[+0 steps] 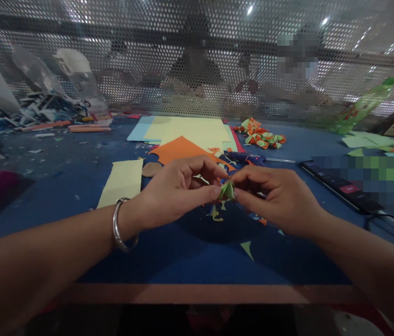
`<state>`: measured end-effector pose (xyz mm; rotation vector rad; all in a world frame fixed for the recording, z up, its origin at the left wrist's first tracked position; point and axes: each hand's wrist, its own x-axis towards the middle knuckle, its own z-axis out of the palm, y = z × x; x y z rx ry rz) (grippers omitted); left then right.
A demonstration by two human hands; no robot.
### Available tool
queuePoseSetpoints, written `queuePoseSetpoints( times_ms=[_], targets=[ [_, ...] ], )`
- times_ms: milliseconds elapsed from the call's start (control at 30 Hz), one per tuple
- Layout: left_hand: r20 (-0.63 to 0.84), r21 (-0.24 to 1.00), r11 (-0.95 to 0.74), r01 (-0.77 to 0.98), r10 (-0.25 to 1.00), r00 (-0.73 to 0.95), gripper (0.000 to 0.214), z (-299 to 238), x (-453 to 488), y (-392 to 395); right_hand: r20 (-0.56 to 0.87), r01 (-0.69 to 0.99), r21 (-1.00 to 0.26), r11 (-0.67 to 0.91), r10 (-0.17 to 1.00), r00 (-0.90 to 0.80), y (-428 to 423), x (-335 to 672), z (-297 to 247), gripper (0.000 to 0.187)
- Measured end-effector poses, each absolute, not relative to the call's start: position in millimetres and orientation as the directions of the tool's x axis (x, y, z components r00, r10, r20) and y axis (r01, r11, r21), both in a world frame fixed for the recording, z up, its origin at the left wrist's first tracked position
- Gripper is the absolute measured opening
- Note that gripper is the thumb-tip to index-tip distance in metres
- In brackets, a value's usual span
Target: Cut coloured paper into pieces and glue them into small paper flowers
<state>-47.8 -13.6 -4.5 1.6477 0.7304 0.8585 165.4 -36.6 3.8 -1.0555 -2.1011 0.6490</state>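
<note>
Between my two hands, above the blue table (197, 266), is a small green folded paper piece (227, 191) with fanned pleats. The thumb and fingers of my left hand (179, 189) pinch its left side. My right hand (277, 196) pinches its right side, fingertips close to those of the left. Just beyond the hands lies an orange paper sheet (179, 148), partly covered by them. Small paper scraps (214, 214) are scattered below the fingers, and a green paper sliver (247, 249) lies nearer the table edge.
Yellow paper sheets (190, 128) lie at the back, near orange and green paper flowers (261, 135). A blue glue gun (245, 158) lies behind my right hand. A phone (340, 184) with a cable is at right. A clear bottle (85, 86) stands at the back left before a perforated screen (141, 56).
</note>
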Motion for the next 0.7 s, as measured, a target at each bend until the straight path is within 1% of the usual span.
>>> queuePoseSetpoints(
  times_ms=[200, 367, 433, 533, 633, 700],
  targets=[
    [0.289, 0.901, -0.412, 0.138, 0.806, 0.517, 0.022, -6, -46, -20, 0.35, 0.502, -0.66, 0.558, 0.821, -0.451, -35, 165, 2, 0.009],
    [0.282, 0.9, -0.404, 0.164, 0.826, 0.488, 0.013, -8, -46, -18, 0.378, 0.503, -0.617, 0.605, 0.789, -0.485, -34, 166, 0, 0.01],
    [0.254, 0.917, -0.369, 0.15, 0.832, 0.493, 0.01, -8, -47, -15, 0.377, 0.503, -0.614, 0.609, 0.785, -0.491, -35, 166, 0, 0.011],
    [0.16, 0.951, -0.272, 0.146, 0.838, 0.522, 0.01, -6, -50, -9, 0.386, 0.519, -0.58, 0.628, 0.773, -0.504, -36, 166, 0, 0.011],
    [0.037, 0.968, -0.177, 0.177, 0.8, 0.598, 0.015, -3, -53, -4, 0.388, 0.514, -0.556, 0.654, 0.75, -0.535, -36, 167, -1, 0.01],
    [-0.014, 0.974, -0.137, 0.182, 0.76, 0.65, 0.017, 0, -55, -2, 0.389, 0.497, -0.551, 0.67, 0.733, -0.558, -36, 167, -1, 0.01]
  ],
)
